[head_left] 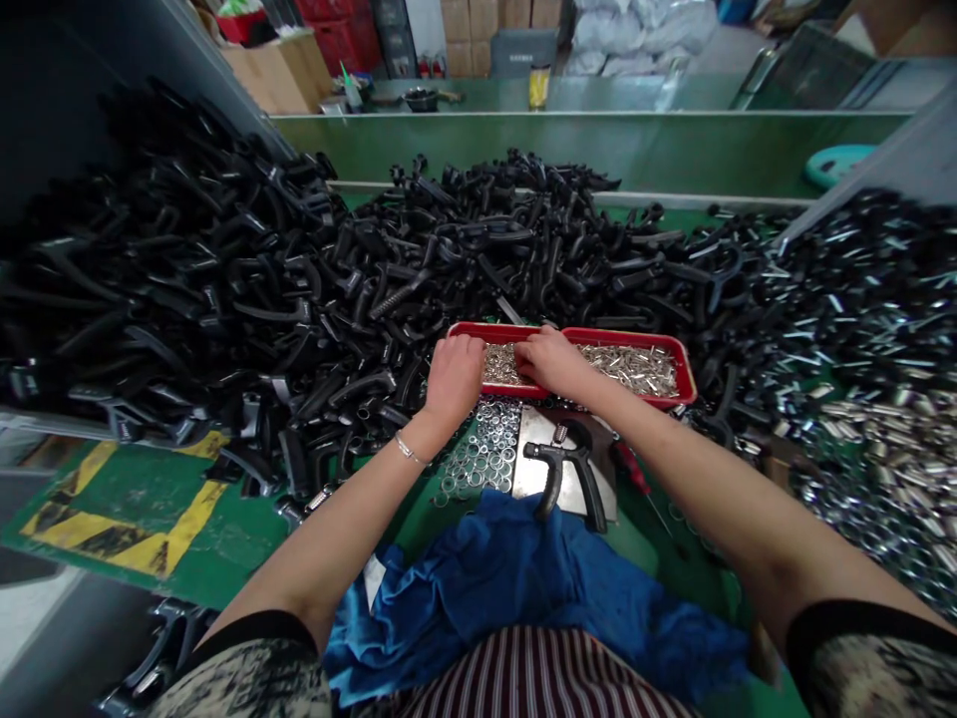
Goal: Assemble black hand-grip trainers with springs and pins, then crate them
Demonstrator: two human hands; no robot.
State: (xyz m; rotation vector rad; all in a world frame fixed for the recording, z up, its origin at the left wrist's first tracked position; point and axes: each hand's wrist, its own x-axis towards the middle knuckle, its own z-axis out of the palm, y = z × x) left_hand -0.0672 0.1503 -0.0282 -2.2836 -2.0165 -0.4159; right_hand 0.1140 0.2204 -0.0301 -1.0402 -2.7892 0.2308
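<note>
My left hand [455, 371] is curled over the left end of a red tray [508, 329] of small ring-like metal parts [499, 364]; whatever its fingers hold is hidden. Bent fingers of my right hand [553, 361] reach down among those parts, and their tips are out of sight. To the right, small metal pins [635, 369] fill another red section [677, 344]; my right hand covers the join. Nearer me, a black forked handle part [557, 469] with a spring [559, 433] at its top lies on a metal plate [530, 439], touched by neither hand.
Black handle parts [314, 269] are heaped left and behind the trays. Metal rings [478, 459] lie beside the plate, and a red-handled screwdriver [634, 469] lies under my right forearm. Metal cylinders [912, 439] are piled at right. Blue cloth [508, 588] covers my lap.
</note>
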